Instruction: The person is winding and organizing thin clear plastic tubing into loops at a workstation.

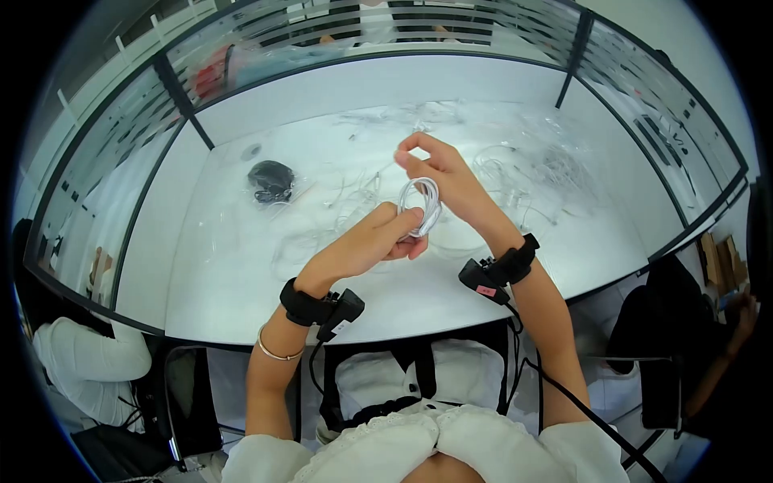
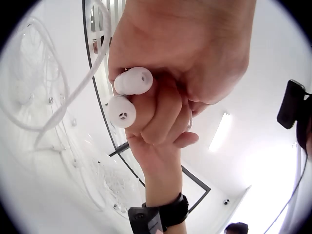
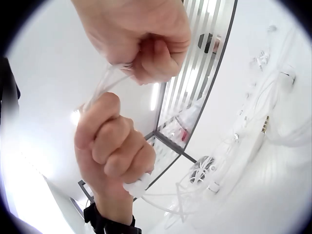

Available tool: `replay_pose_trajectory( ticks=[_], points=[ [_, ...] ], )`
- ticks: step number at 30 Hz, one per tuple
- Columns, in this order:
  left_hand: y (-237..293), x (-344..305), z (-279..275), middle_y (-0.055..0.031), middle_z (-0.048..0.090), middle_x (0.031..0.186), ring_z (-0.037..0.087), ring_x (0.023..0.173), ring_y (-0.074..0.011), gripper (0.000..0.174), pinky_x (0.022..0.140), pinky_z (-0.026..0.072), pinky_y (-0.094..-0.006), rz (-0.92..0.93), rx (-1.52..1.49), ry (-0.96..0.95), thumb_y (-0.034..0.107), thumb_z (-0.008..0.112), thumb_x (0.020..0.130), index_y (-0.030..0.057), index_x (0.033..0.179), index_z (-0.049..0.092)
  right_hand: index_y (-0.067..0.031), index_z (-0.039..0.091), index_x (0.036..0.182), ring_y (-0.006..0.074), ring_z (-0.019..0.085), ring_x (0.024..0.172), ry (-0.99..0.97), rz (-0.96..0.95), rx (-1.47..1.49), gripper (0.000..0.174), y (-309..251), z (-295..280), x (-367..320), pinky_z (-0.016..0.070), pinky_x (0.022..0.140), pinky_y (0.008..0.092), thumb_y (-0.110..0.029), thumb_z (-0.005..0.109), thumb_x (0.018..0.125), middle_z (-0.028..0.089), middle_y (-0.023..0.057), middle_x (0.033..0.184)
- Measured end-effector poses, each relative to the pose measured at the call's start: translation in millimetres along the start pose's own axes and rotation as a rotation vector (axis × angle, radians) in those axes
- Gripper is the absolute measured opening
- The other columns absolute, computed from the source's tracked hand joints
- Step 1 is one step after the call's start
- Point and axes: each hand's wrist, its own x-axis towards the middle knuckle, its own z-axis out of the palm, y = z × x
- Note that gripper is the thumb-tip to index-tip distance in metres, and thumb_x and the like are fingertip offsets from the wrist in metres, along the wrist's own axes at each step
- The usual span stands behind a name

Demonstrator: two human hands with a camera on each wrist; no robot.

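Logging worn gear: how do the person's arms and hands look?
Left hand and right hand are bare. Each wears a black wrist strap, camera and cable; the right camera bears a pink label. A thin metallic bangle rings the left forearm. The sleeves are white.

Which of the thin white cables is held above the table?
The coiled white cable gripped by the left hand; the other white cables lie on the white tabletop.

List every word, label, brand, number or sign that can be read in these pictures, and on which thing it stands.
No text can be read.
Pink label on the right wrist camera: too small to read.
White label on the left wrist camera: too small to read.
Dark marks on the right-hand glass panel: too blurred to read.
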Motion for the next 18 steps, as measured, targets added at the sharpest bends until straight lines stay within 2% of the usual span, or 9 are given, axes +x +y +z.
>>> replay_pose_trajectory(
  ticks=[1, 2, 3, 6, 10, 13, 18],
  points=[
    [1.4, 0.0, -3.8, 0.0037, 0.04, 0.055, 0.024, 0.045, -0.0044, 0.045, 0.045, 0.022, -0.0225, 0.017, 0.052, -0.094, 0.037, 0.037, 0.097, 0.0034, 0.075, 0.056, -0.0076, 0.053, 0.093, 0.004, 0.044, 0.055, -0.032, 0.008, 0.02, 0.023, -6.1, 1.5, -1.6, 0.0324, 0.049, 0.0209, -0.03, 0.059, 0.093, 0.051, -0.0023, 0.064],
    [0.9, 0.6, -6.7, 0.0051, 0.036, 0.053, 0.022, 0.045, -0.0043, 0.045, 0.044, 0.0208, -0.0228, 0.01, 0.032, -0.139, 0.039, 0.036, 0.097, 0.0027, 0.079, 0.057, -0.0076, 0.053, 0.093, 0.0044, 0.045, 0.056, -0.066, 0.016, 0.042, 0.023, -9.5, 4.3, -2.3, 0.0333, 0.049, 0.0212, -0.03, 0.059, 0.093, 0.052, -0.002, 0.064],
    [0.0, 1.6, -9.2, 0.0064, 0.033, 0.052, 0.021, 0.044, -0.0042, 0.046, 0.043, 0.0195, -0.023, 0.004, 0.013, -0.182, 0.04, 0.035, 0.097, 0.0021, 0.083, 0.058, -0.01, 0.053, 0.094, -0.0003, 0.03, 0.048, -0.082, -0.031, 0.04, 0.022, -9.3, 6.9, -1.6, 0.0196, 0.044, 0.0208, -0.032, 0.058, 0.094, 0.037, -0.0101, 0.054],
    [1.9, 0.6, -3.5, 0.0095, 0.023, 0.049, 0.018, 0.043, -0.0035, 0.051, 0.042, 0.0157, -0.0229, 0.021, -0.071, -0.235, 0.044, 0.033, 0.098, -0.0001, 0.097, 0.058, -0.0088, 0.053, 0.096, 0.002, 0.042, 0.052, -0.138, -0.019, 0.052, 0.022, -12.3, 4.2, -1.1, 0.0296, 0.047, 0.021, -0.029, 0.059, 0.093, 0.049, -0.0035, 0.058],
    [3.7, 2.7, 6.9, 0.0102, 0.019, 0.051, 0.016, 0.043, -0.0031, 0.054, 0.042, 0.0119, -0.0221, 0.048, -0.267, -0.237, 0.046, 0.034, 0.098, -0.0009, 0.112, 0.056, -0.0093, 0.053, 0.097, 0.0019, 0.039, 0.045, -0.09, -0.047, 0.039, 0.022, -24.1, 6.6, -8.1, 0.0256, 0.041, 0.0208, -0.03, 0.059, 0.093, 0.046, -0.004, 0.053],
    [-1.8, 5.3, 4.8, 0.01, 0.02, 0.053, 0.015, 0.043, -0.0029, 0.045, 0.042, 0.0112, -0.0219, 0.019, -0.375, -0.314, 0.043, 0.038, 0.099, 0.0026, 0.112, 0.053, -0.0094, 0.053, 0.097, 0.0025, 0.037, 0.042, -0.06, -0.046, 0.008, 0.022, -27.9, 8.4, -10.6, 0.0233, 0.037, 0.0212, -0.03, 0.059, 0.092, 0.045, -0.0038, 0.051],
    [-9.1, 10.7, 7.0, 0.0089, 0.022, 0.055, 0.015, 0.043, -0.0027, 0.029, 0.042, 0.0108, -0.0226, 0.006, -0.382, -0.269, 0.036, 0.045, 0.099, 0.0076, 0.102, 0.049, -0.0092, 0.054, 0.097, 0.0029, 0.037, 0.039, -0.053, -0.055, 0.001, 0.022, -28.1, 5.0, -9.7, 0.0214, 0.033, 0.0216, -0.03, 0.059, 0.092, 0.045, -0.0033, 0.051]
  ],
)
